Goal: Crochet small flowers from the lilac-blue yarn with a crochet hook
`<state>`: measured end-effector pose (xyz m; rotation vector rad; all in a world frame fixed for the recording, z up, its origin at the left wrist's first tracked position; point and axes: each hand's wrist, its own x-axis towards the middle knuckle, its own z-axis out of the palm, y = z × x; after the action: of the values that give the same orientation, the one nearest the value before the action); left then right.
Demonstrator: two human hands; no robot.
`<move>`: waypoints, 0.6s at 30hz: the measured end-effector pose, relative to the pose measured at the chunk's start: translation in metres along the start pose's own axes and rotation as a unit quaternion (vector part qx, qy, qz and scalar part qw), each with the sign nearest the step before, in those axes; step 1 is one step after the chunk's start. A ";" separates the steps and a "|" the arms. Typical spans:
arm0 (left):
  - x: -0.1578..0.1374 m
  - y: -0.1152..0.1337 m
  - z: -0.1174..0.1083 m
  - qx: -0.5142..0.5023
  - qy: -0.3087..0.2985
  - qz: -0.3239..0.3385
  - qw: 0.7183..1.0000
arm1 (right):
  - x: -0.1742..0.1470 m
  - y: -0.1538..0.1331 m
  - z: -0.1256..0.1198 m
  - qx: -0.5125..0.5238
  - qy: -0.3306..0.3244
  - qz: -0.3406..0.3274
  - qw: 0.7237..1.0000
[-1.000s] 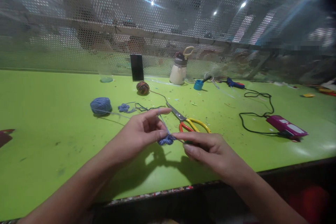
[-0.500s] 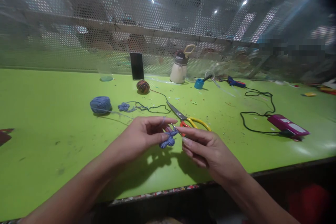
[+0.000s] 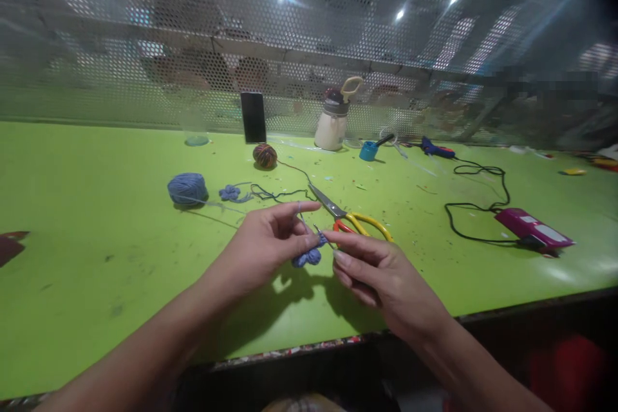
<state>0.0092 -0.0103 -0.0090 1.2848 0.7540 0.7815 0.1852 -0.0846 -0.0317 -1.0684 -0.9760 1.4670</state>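
Between thumb and fingers, my left hand (image 3: 270,238) pinches a small blue crocheted flower (image 3: 306,259). A strand of blue yarn loops over its raised index finger. My right hand (image 3: 374,267) grips a thin metal crochet hook (image 3: 317,230), whose tip meets the top of the flower; most of its shaft is hidden by the fingers. The yarn trails left toward a blue yarn ball (image 3: 187,189). Beside that ball lies another blue crocheted flower (image 3: 230,192). Scissors (image 3: 338,209) with yellow and red handles lie just beyond my right hand.
Farther back are a multicoloured yarn ball (image 3: 265,156), a phone (image 3: 253,117), a cream bottle (image 3: 332,123), a blue pot (image 3: 369,150) and a blue glue gun (image 3: 436,149). A purple device (image 3: 533,229) with a black cord sits right. A perforated screen (image 3: 299,32) borders the green table (image 3: 120,296).
My left index finger has lifted and straightened, drawing the yarn strand up from the flower. The hook tip now shows more clearly above the stitches. The view has shifted slightly.
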 end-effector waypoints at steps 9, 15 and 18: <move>-0.005 0.002 0.005 0.248 -0.019 0.075 0.966 | 0.006 -0.004 -0.017 -0.043 -0.053 0.046 0.997; -0.004 -0.012 0.006 0.318 -0.022 0.145 0.937 | 0.012 -0.001 -0.013 -0.066 -0.033 0.029 0.997; -0.004 -0.021 0.009 0.405 0.049 0.259 0.875 | 0.014 0.006 0.000 0.026 0.000 0.022 0.999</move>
<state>0.0162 -0.0212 -0.0284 2.2857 0.8681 1.0047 0.1829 -0.0718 -0.0396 -1.0585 -0.9148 1.5206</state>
